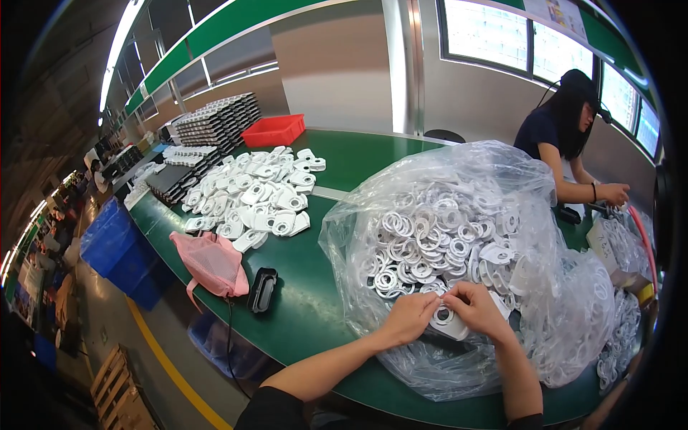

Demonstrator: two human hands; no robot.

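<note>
Between my two hands is a flat white plastic part (453, 330) with a round hole, held over the near edge of a large clear plastic bag (430, 383). My left hand (411, 315) pinches its upper left side. My right hand (474, 307) has its fingers closed at the upper right of the same part. Some of the fingertips' contact is hidden by the fingers themselves. Just beyond my hands, the open bag holds a heap of white plastic rings and ring-shaped parts (430, 247).
White plastic parts (251, 193) lie piled on the green table (308, 287) to the left. Near them are a red bin (274, 130), stacked trays (218, 118), a pink mesh bag (211, 264) and a black case (264, 289). A co-worker (566, 136) works at far right. Blue crates (125, 244) stand beside the table.
</note>
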